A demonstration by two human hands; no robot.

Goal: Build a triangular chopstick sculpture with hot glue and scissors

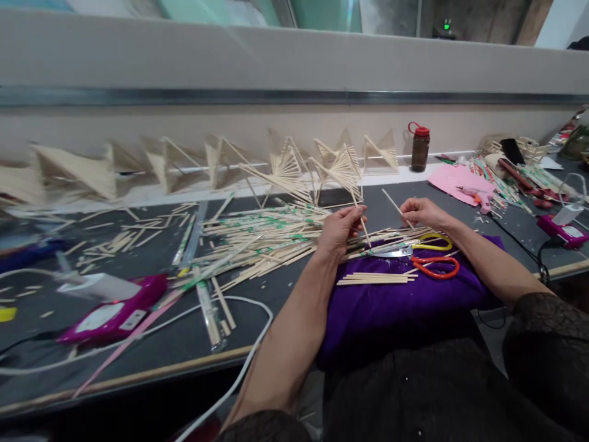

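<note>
My left hand [343, 228] is closed around a thin wooden chopstick [366, 234], which slants down toward the purple cloth [368, 307] on my lap. Off to its right, my right hand [426, 213] pinches another pale chopstick [391, 201] near its lower end. Scissors with one yellow and one orange handle [437, 268] lie on the cloth beneath my hands, blades to the left. Close to them is a short row of loose chopsticks [377, 279]. A large heap of chopsticks in green-printed wrappers [271, 230] spreads left of my left hand.
Twisted stick structures [338, 162] line the back ledge, with a red-capped bottle [419, 149] to their right. A magenta power strip [115, 310] and white cable [257, 344] lie at left. Pink glue gun [483, 201] and pink sheet [448, 182] are at right.
</note>
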